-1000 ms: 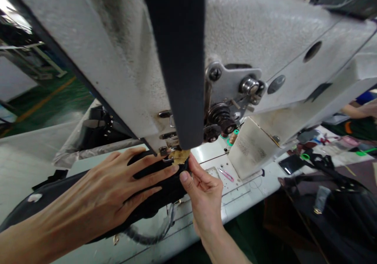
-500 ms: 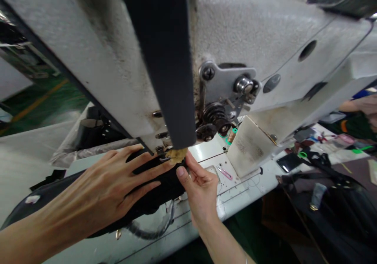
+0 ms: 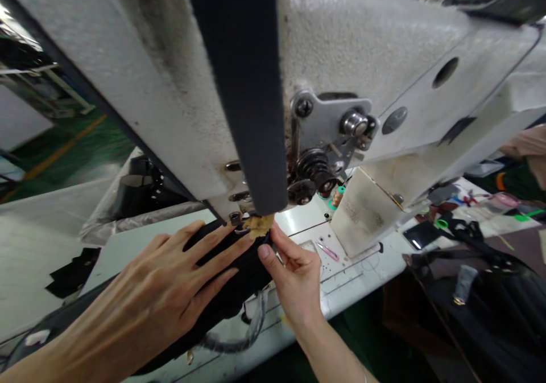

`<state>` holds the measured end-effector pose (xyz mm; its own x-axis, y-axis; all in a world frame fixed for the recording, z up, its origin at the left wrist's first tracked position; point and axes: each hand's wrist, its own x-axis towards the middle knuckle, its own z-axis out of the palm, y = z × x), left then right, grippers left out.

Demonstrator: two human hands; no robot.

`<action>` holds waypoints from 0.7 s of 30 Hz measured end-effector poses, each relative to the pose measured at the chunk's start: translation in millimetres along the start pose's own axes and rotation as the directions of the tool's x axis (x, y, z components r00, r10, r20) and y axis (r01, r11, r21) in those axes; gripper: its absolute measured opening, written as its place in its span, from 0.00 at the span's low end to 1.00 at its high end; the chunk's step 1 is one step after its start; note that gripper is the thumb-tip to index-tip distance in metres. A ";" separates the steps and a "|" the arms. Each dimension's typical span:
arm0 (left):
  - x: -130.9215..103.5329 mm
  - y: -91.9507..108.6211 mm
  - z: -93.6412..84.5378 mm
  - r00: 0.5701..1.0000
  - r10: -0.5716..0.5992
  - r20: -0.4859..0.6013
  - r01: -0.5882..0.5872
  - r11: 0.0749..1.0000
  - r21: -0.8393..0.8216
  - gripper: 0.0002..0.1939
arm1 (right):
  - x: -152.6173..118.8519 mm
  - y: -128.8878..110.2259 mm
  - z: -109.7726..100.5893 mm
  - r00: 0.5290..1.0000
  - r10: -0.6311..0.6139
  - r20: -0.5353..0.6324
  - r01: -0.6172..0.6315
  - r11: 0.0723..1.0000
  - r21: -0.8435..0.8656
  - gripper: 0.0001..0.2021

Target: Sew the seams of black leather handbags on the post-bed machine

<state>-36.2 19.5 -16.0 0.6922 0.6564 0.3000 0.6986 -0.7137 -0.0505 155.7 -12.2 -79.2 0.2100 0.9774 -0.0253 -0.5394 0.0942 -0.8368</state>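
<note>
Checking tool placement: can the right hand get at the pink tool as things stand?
Probably yes: the pink tool lies uncovered beside the right hand, though that hand would likely have to release the black fabric first.

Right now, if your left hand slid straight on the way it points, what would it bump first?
The left hand would probably meet the crumpled yellowish piece beneath the pale grey sewing machine; depth is unclear.
</note>
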 end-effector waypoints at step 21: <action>-2.4 61.7 -6.2 0.950 -0.309 0.051 0.290 0.928 0.235 0.34 | 10.5 4.6 -11.1 0.998 0.062 0.020 -0.063 0.998 0.008 0.16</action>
<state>4.1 -27.6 -13.9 0.4506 0.8565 0.2518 0.8912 -0.4149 -0.1836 164.4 -3.6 -89.4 0.1597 0.9849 -0.0666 -0.5578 0.0344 -0.8292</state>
